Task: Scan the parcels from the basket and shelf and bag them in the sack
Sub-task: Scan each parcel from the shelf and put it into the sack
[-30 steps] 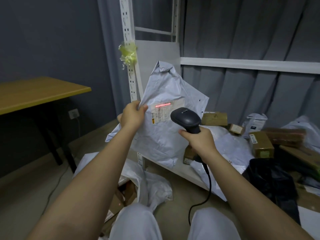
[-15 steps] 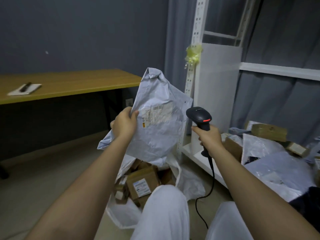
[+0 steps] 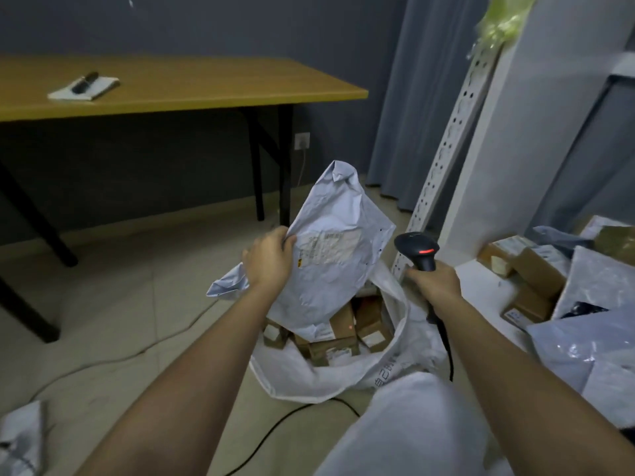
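Overhead, left hand (image 3: pixel 269 261) grips mailer (image 3: pixel 335 255) above sack (image 3: pixel 330 376); right hand (image 3: pixel 433 282) grips scanner (image 3: pixel 417 247); floor probably tile.

Dim, cool-toned indoor scene, lit softly from above and to the right. Brightest on the white shelf upright (image 3: pixel 494 139) and the grey poly mailer (image 3: pixel 338 255); darkest under the table (image 3: pixel 213 87), where deep shadow swallows the wall. No hard-edged shadows on the floor (image 3: pixel 113 293). Small red glow on the barcode scanner (image 3: pixel 417 250), plus a faint red dot on a cardboard box (image 3: pixel 343 321) in the sack (image 3: pixel 343 383). Motion smear on the yellow tape (image 3: pixel 505 18) and the right-hand parcels. Wide-angle bending at the edges; forearms and knees stretched and soft at the bottom. Label print on the mailer too blurred to read.
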